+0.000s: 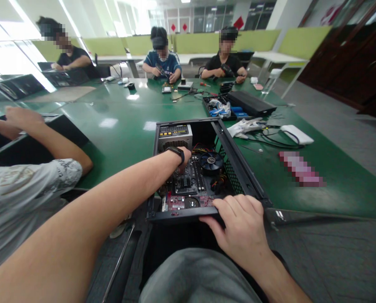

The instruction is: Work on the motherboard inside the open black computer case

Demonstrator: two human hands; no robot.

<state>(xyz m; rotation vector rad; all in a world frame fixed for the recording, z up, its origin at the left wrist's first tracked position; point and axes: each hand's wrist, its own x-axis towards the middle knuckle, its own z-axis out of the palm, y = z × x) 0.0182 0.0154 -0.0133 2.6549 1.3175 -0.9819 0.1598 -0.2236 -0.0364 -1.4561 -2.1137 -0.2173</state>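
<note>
An open computer case [243,168] lies on its side in front of me, its near end past the table's edge. My right hand [240,221] is closed round the near rim, thumb below and fingers over the top. My left hand [185,156], with a black band at the wrist, reaches down over the motherboard [184,183], close to the power supply [175,136]. Its fingertips are mostly hidden, and I cannot see what they touch. To its right is the round black CPU fan [211,160]. A red card [178,202] with a small fan sits nearest me.
On the green table [118,139], right of the case, are white gloves [246,127], black cables [281,141], a white object [297,134] and a toolbox [211,110]. A co-worker's arm [46,134] works over another case at left. Several people sit across.
</note>
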